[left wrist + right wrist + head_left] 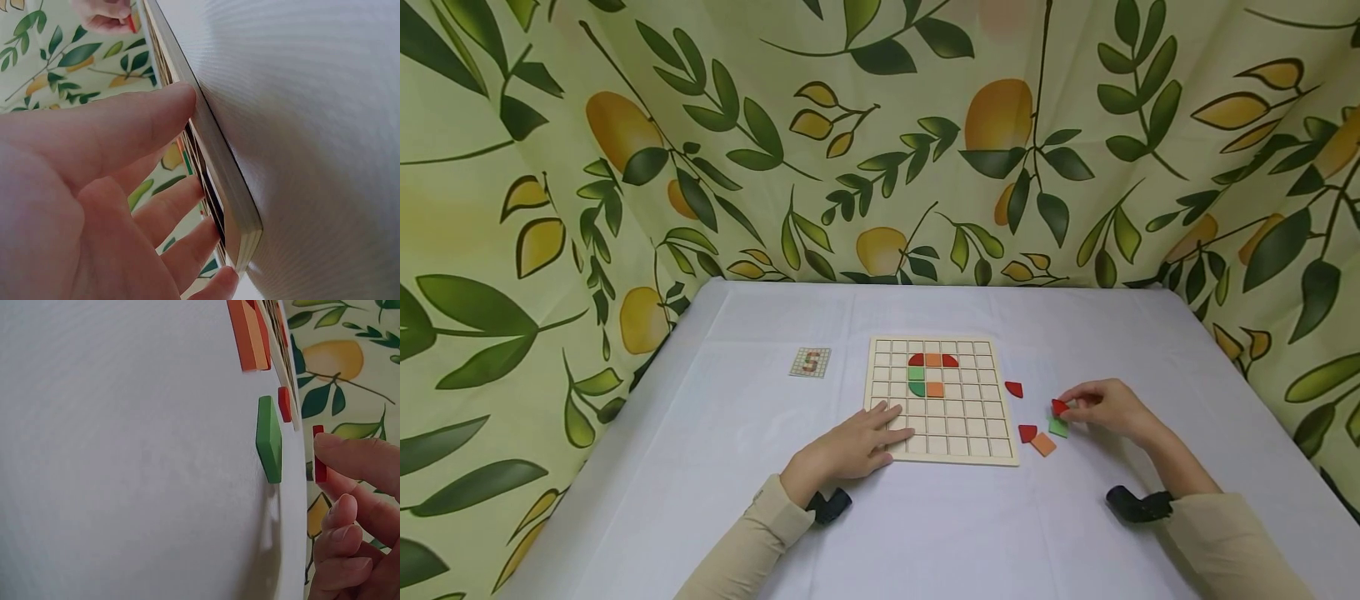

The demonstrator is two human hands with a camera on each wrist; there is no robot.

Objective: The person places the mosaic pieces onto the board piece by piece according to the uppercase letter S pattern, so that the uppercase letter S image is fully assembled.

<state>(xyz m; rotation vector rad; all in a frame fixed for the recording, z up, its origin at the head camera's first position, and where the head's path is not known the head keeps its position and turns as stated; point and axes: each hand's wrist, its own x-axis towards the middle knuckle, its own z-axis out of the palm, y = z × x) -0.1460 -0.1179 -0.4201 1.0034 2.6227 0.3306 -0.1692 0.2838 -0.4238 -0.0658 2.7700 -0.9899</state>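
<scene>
The left hand (856, 442) rests, fingers straight, on the board's (973, 427) near-left corner; the right hand (1105, 407) pinches one red piece (1059, 407) beyond its right edge. The right wrist view shows this piece apart from one green square (1058, 427), which it overlaps from above. The head view counts six pieces (933, 360) on the board, plus two red quarters (1014, 390), one orange square (1043, 444) and one card (810, 362) on the table (925, 533).

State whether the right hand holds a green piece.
No, the right hand pinches a red piece, while a green square lies on the white cloth.
</scene>
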